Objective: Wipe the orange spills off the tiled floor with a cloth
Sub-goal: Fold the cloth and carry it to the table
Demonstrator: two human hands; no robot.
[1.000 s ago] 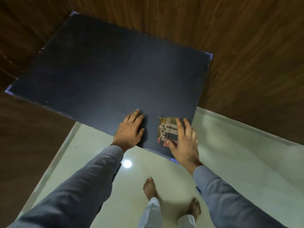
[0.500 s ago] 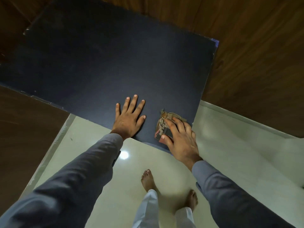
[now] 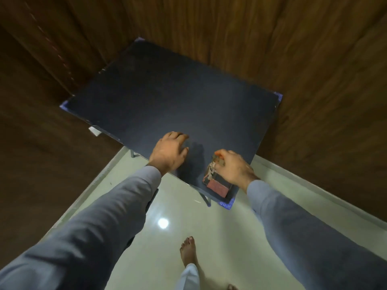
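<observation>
Along the near edge of the dark table [image 3: 167,97], toward its middle, the left hand [image 3: 170,152] rests palm down, its fingers bent loosely onto the surface and holding nothing; a shadow of it falls on the tabletop just to its right. Its grey sleeve [image 3: 109,210] runs back toward the camera over the pale glossy tiled floor [image 3: 236,227], where a round light reflection [image 3: 163,223] sits below the wrist. Farther right, at the table's near right corner, the folded cloth [image 3: 215,184] lies on the tabletop, showing a red patch with dark bands and a frayed pale edge. The right hand [image 3: 232,165] is on the far end of the cloth, fingers curled over it and pinching the fabric, while the near end lies flat beside the corner. Blue trim shows at the table's corners, and thin metal legs [image 3: 206,198] are visible under the near edge. One bare foot [image 3: 188,251] stands on the floor below the hands, with a white trouser hem [image 3: 189,277] beside it. Brown wood-grain walls [image 3: 314,59] close in behind the table and on both sides.
</observation>
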